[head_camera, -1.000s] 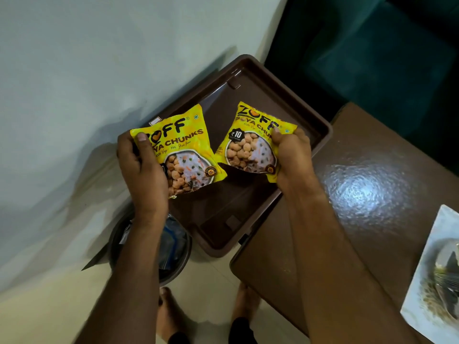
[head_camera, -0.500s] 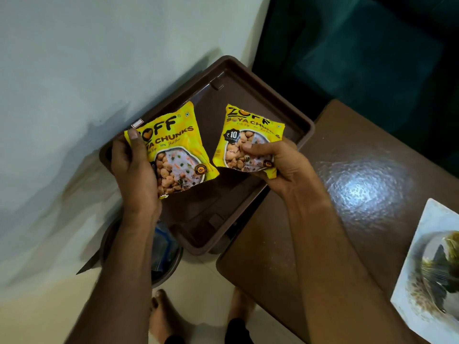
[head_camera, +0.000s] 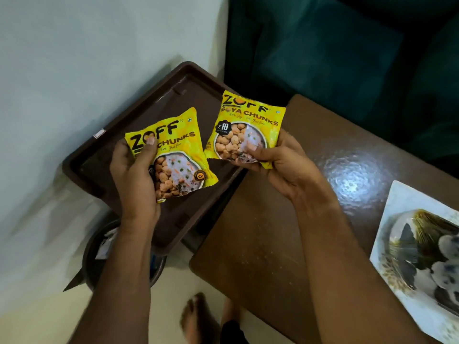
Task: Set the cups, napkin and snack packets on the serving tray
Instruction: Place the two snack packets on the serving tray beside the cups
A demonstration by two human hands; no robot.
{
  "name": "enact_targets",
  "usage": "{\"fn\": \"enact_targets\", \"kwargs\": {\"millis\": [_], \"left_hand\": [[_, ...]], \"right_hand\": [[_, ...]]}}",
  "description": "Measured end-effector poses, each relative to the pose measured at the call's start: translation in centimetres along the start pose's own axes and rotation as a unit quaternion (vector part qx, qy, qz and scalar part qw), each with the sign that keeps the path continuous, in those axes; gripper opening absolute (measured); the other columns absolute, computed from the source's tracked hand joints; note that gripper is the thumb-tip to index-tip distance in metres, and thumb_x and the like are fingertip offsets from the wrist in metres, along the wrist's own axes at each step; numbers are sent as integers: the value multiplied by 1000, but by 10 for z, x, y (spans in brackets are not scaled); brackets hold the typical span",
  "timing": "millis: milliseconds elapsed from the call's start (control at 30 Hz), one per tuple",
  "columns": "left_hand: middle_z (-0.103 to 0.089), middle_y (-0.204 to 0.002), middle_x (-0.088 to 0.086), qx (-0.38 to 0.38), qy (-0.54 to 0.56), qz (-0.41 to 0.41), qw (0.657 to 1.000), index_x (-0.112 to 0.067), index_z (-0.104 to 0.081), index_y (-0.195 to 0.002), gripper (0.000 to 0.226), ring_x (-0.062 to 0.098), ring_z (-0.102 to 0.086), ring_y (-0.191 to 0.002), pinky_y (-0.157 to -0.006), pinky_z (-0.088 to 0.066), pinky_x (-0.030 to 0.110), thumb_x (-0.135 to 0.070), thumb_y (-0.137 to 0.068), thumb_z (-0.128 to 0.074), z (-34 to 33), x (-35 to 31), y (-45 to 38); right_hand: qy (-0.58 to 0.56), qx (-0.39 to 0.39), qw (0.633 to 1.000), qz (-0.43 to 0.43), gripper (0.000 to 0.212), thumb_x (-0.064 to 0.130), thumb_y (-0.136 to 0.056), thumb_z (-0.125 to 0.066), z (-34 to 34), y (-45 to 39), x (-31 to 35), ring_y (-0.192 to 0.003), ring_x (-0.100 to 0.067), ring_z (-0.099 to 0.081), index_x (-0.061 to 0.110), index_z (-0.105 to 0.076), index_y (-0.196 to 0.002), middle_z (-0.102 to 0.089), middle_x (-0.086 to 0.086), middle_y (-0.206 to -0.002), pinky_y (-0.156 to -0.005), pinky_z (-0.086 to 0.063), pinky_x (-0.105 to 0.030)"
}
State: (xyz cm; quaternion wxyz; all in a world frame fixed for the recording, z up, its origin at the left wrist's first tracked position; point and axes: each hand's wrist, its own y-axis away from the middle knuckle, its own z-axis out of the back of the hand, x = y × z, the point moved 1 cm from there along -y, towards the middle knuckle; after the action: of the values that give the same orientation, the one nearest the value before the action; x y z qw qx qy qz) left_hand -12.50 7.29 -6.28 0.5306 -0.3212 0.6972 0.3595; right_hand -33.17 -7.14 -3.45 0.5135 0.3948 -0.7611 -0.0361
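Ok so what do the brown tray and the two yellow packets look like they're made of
Tray: probably moulded plastic, matte dark brown, with rounded rim and moulded tabs. Packets, one in the left hand, one in the right hand: thin glossy printed film, crinkled, with crimped edges.

both forearms reach forward, left hand (head_camera: 135, 180) and right hand (head_camera: 283, 167) each pinching with thumb on top.

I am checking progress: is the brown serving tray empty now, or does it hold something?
Empty as far as visible. The serving tray shows bare brown floor; both soya chunks packets are held above it, and they hide part of it.
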Motion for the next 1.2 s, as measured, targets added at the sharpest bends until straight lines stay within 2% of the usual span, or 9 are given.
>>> {"fn": "enact_targets", "kwargs": {"millis": [100, 200, 267, 467, 600, 733, 800, 1033, 1200], "left_hand": [[-77, -106, 6, 18, 1, 4, 1000, -4, -68, -116, 34, 25, -75, -99, -88, -61, 40, -25, -91, -76, -13, 4, 9], [-77, -107, 8, 36, -5, 11, 999, -8, -68, -113, 30, 26, -75, -98, -90, -62, 44, -25, -90, -76, -27, 4, 19], [-77, -109, 10, 47, -12, 9, 999, -7, -68, -113, 30, 28, -75, -101, -92, -61, 47, -26, -91, -76, -35, 1, 26], [-77, -108, 6, 91, -22, 8, 996, -15, -70, -111, 22, 28, -74, -103, -93, -59, 48, -26, -92, -74, -62, -6, 52], [-76, -107, 3, 123, -46, 2, 991, -18, -70, -110, 21, 25, -74, -101, -90, -59, 47, -28, -92, -75, -91, 2, 71], [-75, -107, 6, 152, -56, 4, 987, -11, -67, -110, 26, 27, -74, -101, -88, -60, 47, -29, -93, -74, -128, 17, 102], [-75, -105, 5, 168, -66, 6, 984, -9, -66, -111, 27, 24, -75, -99, -85, -61, 44, -29, -94, -73, -150, 26, 121], [-77, -113, 6, 218, -73, 25, 973, -13, -66, -115, 28, 28, -75, -106, -88, -62, 43, -29, -94, -73, -243, 65, 210], [-77, -108, 7, 269, -94, 28, 958, -13, -66, -112, 25, 27, -75, -99, -86, -60, 46, -29, -94, -73, -310, 88, 275]], "right_hand": [[-13, -7, 1000, 12, 44, -15, -92, -57, 20, 16, 0, -107, -37, -74, 10, -59, -128, -74, -13, -120, -73, -65, -48], [-5, -42, 999, 27, 39, -12, -94, -58, 36, 35, 2, -103, -36, -75, 15, -63, -122, -74, -10, -118, -62, -64, -33], [-8, -53, 998, 36, 38, -10, -95, -58, 43, 47, 4, -102, -33, -76, 14, -63, -124, -74, -8, -116, -61, -63, -28], [-62, -38, 995, 70, 47, -14, -96, -51, 69, 83, 13, -115, -38, -71, 10, -55, -136, -70, -12, -132, -71, -64, -34], [-83, -55, 991, 92, 48, -15, -97, -48, 104, 109, 21, -115, -41, -70, 9, -51, -139, -67, -14, -136, -70, -65, -36], [-82, -94, 986, 112, 46, -14, -98, -49, 149, 137, 26, -114, -42, -70, 14, -58, -133, -68, -12, -133, -68, -65, -37], [-84, -105, 984, 113, 47, -13, -98, -48, 174, 152, 29, -113, -42, -71, 11, -55, -137, -68, -12, -133, -69, -64, -36], [-48, -142, 980, 132, 48, -13, -100, -46, 274, 218, 57, -110, -37, -73, 12, -53, -140, -71, -8, -130, -72, -64, -36], [-38, -191, 970, 145, 50, -13, -99, -47, 354, 272, 78, -105, -36, -75, 13, -53, -142, -71, -10, -130, -71, -64, -37]]}}
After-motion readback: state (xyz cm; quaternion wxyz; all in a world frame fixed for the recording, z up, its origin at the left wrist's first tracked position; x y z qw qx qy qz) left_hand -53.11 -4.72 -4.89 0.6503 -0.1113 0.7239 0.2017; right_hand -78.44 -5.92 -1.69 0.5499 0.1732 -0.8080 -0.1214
